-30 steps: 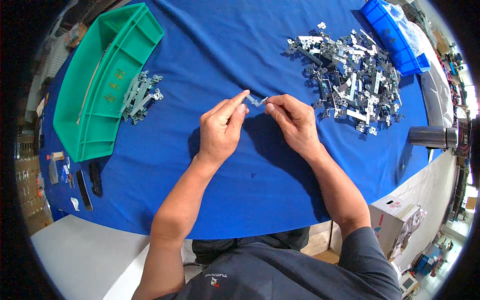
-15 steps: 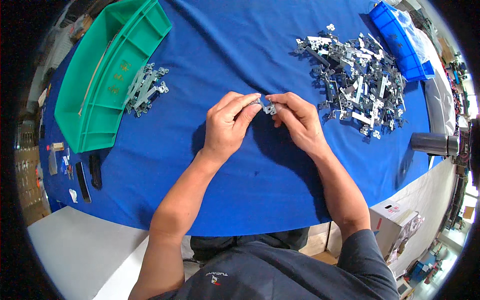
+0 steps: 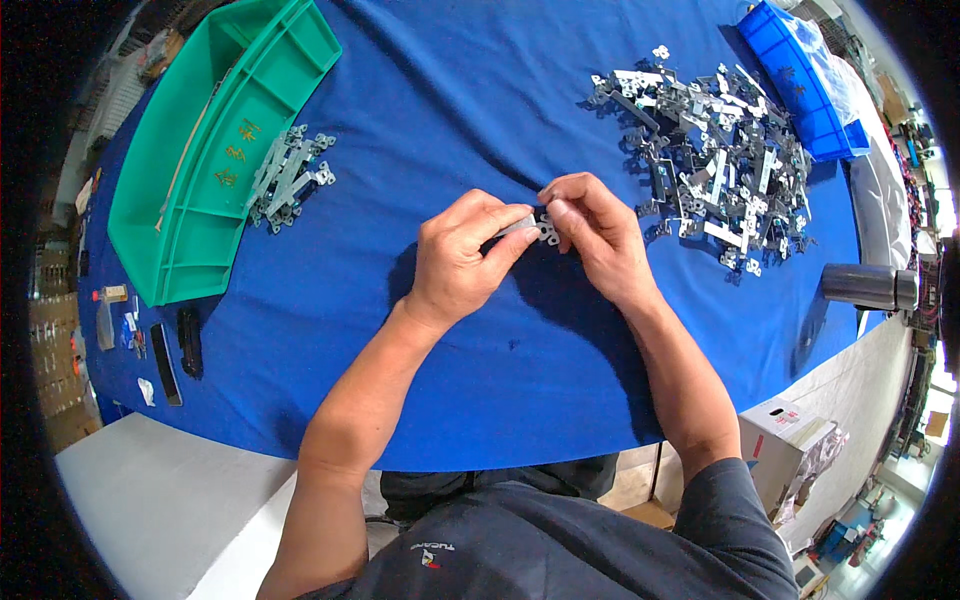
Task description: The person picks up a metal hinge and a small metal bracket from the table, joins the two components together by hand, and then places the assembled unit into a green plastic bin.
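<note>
Over the middle of the blue cloth, my two hands meet at a small silver metal bracket (image 3: 546, 232) with holes at its end. My left hand (image 3: 462, 255) pinches the bracket between thumb and forefinger, which cover much of it. The thumb and forefinger of my right hand (image 3: 598, 235) are closed at the bracket's far end; whether they grip a separate small part is hidden. To the left lies a small pile of silver brackets (image 3: 290, 178). A larger heap of silver and dark metal brackets (image 3: 715, 160) spreads out to the right.
A green plastic bin (image 3: 185, 225) stands at the left, beside the small pile. At the far right is a blue crate (image 3: 790, 75) with clear plastic in it. A dark cylinder (image 3: 865, 287) lies at the right edge, and a black phone-like object (image 3: 166, 365) at the left.
The bracket has turned between my fingers, its holed end now pointing right. My left fingers have shifted slightly right, and my right fingertips have closed in at its end.
</note>
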A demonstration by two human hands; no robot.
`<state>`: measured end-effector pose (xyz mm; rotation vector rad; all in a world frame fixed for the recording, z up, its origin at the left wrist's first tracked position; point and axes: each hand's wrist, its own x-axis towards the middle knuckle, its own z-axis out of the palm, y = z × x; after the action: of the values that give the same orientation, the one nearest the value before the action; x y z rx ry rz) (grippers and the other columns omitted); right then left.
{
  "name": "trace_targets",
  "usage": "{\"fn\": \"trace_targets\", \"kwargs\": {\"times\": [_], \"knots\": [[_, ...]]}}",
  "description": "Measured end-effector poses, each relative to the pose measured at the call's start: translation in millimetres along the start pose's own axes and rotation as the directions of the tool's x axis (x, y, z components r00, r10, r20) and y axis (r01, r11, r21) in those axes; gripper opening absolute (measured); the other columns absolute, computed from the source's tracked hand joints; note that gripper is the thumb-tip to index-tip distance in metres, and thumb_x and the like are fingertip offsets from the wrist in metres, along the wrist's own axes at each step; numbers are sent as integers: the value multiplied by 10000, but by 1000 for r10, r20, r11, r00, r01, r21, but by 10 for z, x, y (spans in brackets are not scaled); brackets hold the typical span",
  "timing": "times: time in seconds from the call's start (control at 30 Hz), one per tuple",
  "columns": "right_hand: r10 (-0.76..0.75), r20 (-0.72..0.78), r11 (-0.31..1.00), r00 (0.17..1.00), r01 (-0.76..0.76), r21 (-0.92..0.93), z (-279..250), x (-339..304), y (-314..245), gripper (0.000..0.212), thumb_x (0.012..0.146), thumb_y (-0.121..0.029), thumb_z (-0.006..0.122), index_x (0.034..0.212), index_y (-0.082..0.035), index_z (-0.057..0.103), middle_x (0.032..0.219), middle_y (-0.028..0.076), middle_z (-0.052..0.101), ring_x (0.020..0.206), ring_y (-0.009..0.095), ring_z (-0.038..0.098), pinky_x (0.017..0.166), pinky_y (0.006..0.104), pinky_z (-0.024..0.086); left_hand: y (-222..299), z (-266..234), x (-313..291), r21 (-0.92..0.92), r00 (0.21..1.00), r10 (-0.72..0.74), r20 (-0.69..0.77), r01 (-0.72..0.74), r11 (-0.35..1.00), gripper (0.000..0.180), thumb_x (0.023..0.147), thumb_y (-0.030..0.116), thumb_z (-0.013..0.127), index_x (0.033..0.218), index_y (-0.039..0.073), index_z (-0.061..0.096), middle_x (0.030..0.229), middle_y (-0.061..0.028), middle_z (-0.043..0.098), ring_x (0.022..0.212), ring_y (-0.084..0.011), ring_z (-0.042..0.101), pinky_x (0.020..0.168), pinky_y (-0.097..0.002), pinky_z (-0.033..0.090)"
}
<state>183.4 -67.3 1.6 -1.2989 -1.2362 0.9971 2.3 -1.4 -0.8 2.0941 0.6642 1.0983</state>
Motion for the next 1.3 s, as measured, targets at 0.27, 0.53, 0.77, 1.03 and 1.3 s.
{"fn": "trace_targets", "kwargs": {"times": [0.27,0.53,0.77,1.03,1.3], "knots": [[55,-83,986,995,-68,-149,-4,-18,-6,129,965,-129,642,1007,-12,676,740,3,625,651,58,519,580,238,429,15,-21,7,-36,987,-89,-131,85,996,145,859,47,747,993,-5,732,873,-81,690,725,-127,633,623,-256,493],[-25,-19,973,1000,20,-229,4,-9,51,148,919,-131,698,1017,-21,680,732,58,632,641,88,546,586,278,453,18,-44,23,-86,984,-142,-111,133,987,135,880,73,733,990,-4,725,877,-80,692,759,-137,645,659,-265,500],[19,-17,966,1000,-23,-257,-7,-13,0,118,917,-97,680,1008,-22,673,741,71,624,643,104,557,592,284,459,30,-40,20,-115,981,-175,-80,165,980,139,883,83,739,986,-10,725,869,-72,688,756,-122,637,661,-259,499],[81,22,982,996,-76,-176,-32,-13,-39,123,958,-64,605,1068,-16,631,783,53,630,665,101,591,604,274,488,25,-18,13,-140,980,-197,-41,189,972,152,876,86,749,987,-18,730,865,-75,686,744,-120,630,656,-255,499],[77,73,994,994,-82,72,-22,5,-22,250,1011,-139,558,1187,23,630,898,45,648,774,89,604,669,259,510,-14,-29,11,-82,985,-167,-45,163,983,139,858,58,749,980,-7,736,859,-88,697,765,-144,657,667,-268,512]]}}
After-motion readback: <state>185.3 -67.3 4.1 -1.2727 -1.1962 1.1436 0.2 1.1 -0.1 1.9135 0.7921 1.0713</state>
